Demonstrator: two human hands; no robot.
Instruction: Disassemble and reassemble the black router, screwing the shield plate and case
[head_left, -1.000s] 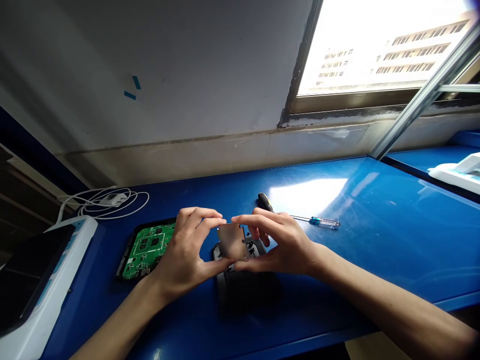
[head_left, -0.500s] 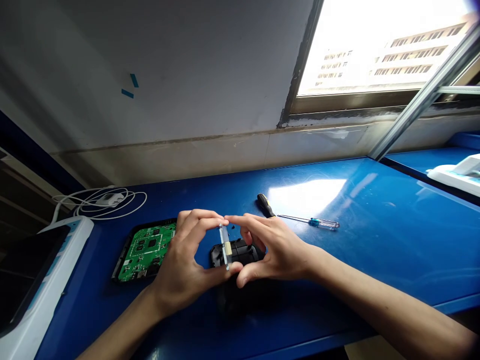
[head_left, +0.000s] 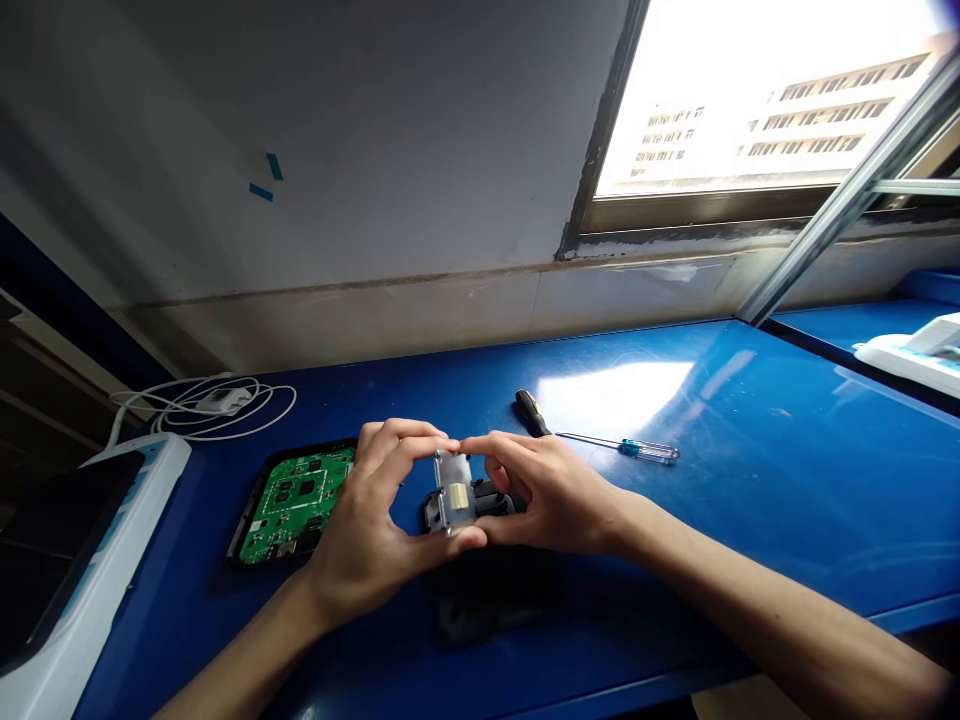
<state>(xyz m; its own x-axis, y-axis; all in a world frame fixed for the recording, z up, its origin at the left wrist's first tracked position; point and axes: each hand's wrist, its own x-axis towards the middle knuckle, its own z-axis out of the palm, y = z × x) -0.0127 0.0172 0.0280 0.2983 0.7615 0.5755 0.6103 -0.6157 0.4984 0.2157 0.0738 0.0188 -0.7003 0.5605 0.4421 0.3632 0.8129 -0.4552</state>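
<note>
A thin silvery plate with a yellowish pad (head_left: 458, 496) is held on edge between my two hands, over a black plastic housing (head_left: 495, 500). The fingertips of my left hand (head_left: 375, 510) grip its top end and the thumb supports the bottom end. My right hand (head_left: 547, 490) pinches it from the other side, index finger at the top and thumb at the lower corner. Left of my left hand lies a green circuit board (head_left: 304, 490) in a black frame. Parts of the housing are hidden behind the plate and hands.
Beyond my right hand lie a black-handled screwdriver (head_left: 531, 412) and a clear blue-handled screwdriver (head_left: 649, 450). A coiled white cable (head_left: 225, 402) rests at the back left. A white device with a dark screen (head_left: 161, 465) stands at the left edge. The blue table (head_left: 750, 500) meets a wall.
The plate has turned from nearly edge-on to show more of its broad face. My right thumb has moved in against its lower corner.
</note>
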